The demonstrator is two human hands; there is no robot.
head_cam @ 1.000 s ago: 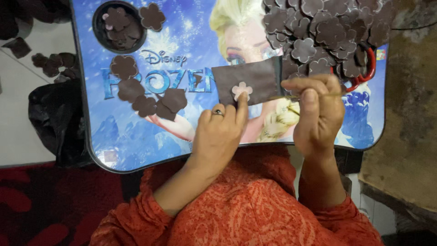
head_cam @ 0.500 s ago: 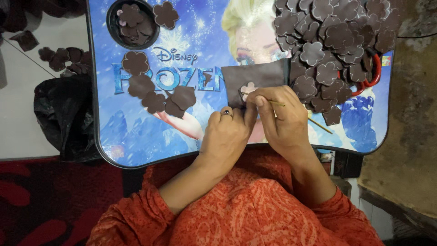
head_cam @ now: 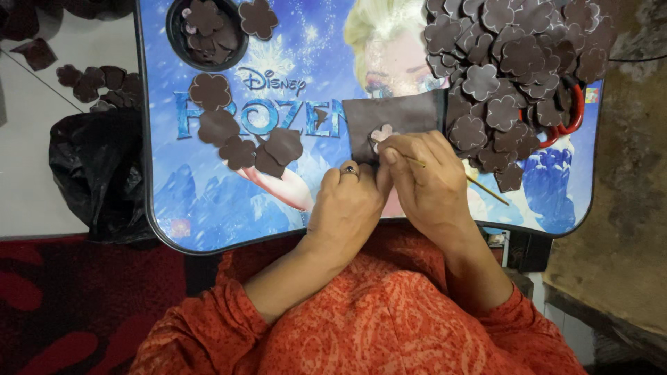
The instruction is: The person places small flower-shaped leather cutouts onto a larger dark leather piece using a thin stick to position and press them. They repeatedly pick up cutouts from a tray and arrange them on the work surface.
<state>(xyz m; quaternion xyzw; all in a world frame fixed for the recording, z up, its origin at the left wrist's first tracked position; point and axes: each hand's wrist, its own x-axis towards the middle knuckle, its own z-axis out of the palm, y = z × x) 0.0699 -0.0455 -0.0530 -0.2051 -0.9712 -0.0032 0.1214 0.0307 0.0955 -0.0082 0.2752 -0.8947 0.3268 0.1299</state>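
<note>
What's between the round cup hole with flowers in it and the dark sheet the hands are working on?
In the head view, between the cup hole and the dark sheet lie a few loose brown flower cutouts on the blue table.

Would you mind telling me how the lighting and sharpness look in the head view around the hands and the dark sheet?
Head view: light is soft and even, with mild glare on the glossy lap table; the left hand and right hand are sharp, as are the dark sheet and thin stick; the pile of flower cutouts reads clearly; the right wall falls into shadow.
</note>
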